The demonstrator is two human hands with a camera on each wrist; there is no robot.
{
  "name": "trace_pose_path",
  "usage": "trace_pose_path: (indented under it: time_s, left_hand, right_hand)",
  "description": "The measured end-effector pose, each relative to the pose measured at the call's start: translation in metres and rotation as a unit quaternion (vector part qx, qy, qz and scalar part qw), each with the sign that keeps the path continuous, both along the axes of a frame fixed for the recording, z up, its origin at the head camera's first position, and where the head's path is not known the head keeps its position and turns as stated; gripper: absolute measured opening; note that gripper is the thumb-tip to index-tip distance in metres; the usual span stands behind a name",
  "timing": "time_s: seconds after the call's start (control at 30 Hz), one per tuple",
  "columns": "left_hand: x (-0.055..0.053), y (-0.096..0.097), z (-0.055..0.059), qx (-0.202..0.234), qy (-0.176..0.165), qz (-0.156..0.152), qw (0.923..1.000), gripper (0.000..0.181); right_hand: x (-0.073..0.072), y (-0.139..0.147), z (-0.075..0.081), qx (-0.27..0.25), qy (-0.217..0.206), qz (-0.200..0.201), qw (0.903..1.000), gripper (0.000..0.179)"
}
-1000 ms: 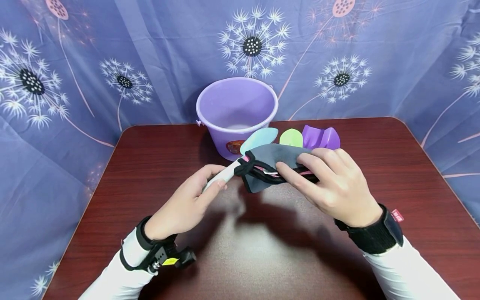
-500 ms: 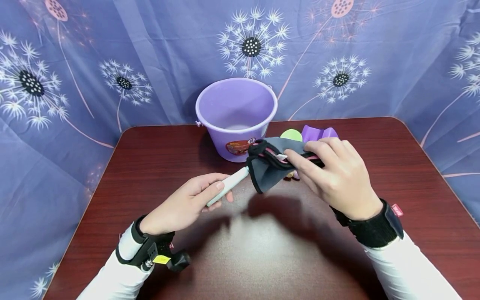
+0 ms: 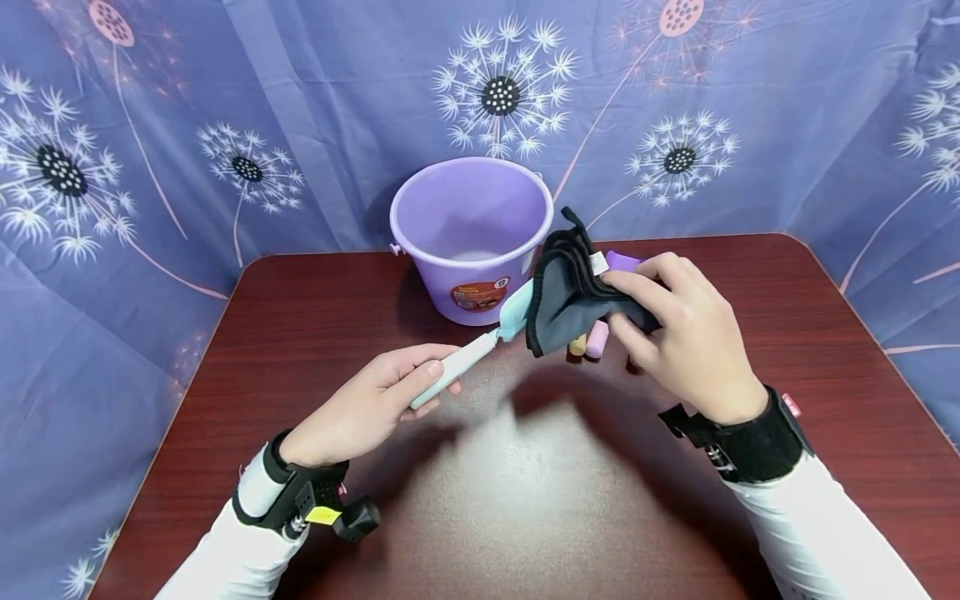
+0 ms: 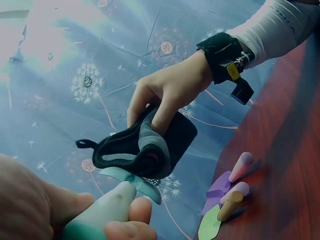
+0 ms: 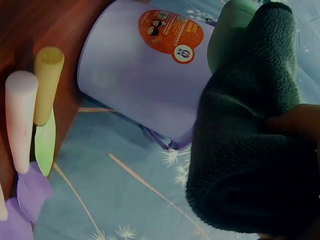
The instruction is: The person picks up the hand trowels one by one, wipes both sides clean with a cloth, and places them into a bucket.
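My left hand (image 3: 360, 412) grips the pale handle of a small toy shovel (image 3: 459, 365), fingers beneath it and thumb on top. The light blue blade points away to the upper right. A folded grey cloth (image 3: 566, 304) with black edging and a white tag is pinched in my right hand (image 3: 686, 342). In the head view, that cloth covers the blade's far end. From the left wrist, the cloth (image 4: 160, 145) overlaps the top of the blade (image 4: 115, 173); firm contact cannot be told. The cloth (image 5: 240, 165) fills much of the right wrist view.
A purple bucket (image 3: 435, 287) stands at the table's back, just behind the shovel blade. Right of it lie more toy tools: one with a yellow handle (image 5: 47, 85) and green blade, others with pink handles (image 5: 21, 120) and purple heads. A blue dandelion-print curtain (image 3: 337, 100) borders the table (image 3: 315, 300).
The cloth has moved off the shovel handle's upper end to the right and up, over the blade. My right hand shifted slightly upward. Left hand and shovel dipped a little, then held nearly still.
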State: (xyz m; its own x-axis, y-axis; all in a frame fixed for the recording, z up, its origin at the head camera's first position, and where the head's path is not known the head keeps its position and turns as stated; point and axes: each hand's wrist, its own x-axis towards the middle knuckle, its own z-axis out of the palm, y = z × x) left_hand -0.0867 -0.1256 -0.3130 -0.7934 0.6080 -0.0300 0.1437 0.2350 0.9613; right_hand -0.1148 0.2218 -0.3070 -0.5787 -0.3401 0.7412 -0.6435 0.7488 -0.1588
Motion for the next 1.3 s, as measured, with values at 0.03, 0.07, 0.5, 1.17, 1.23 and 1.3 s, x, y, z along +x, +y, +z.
trace_pose_path:
  time_s: [0.03, 0.07, 0.5, 1.17, 1.23, 1.3]
  left_hand:
    - [0.000, 0.000, 0.000, 0.002, 0.000, 0.001, 1.0000, 0.028]
    - [0.000, 0.000, 0.000, 0.003, -0.001, 0.001, 1.0000, 0.028]
    - [-0.002, 0.001, -0.004, 0.023, -0.022, -0.004, 0.9995, 0.030]
    - [-0.003, 0.005, -0.008, 0.066, -0.103, -0.022, 0.9922, 0.033]
    - [-0.003, 0.005, -0.007, 0.072, -0.112, -0.019, 0.9909, 0.033]
    - [-0.003, 0.005, -0.008, 0.080, -0.122, -0.016, 0.9892, 0.033]
  right_hand:
    - [0.000, 0.001, -0.001, -0.004, -0.010, -0.008, 0.9999, 0.031]
    - [-0.001, 0.001, -0.002, -0.009, -0.019, -0.014, 0.9997, 0.031]
    - [0.005, -0.002, -0.003, 0.000, -0.100, -0.043, 0.9940, 0.025]
    - [0.015, -0.018, 0.003, 0.095, -0.043, 0.056, 0.9929, 0.035]
    - [0.015, -0.019, 0.003, 0.102, -0.038, 0.064, 0.9921, 0.035]
    - [0.015, -0.020, 0.004, 0.107, -0.031, 0.071, 0.9912, 0.035]
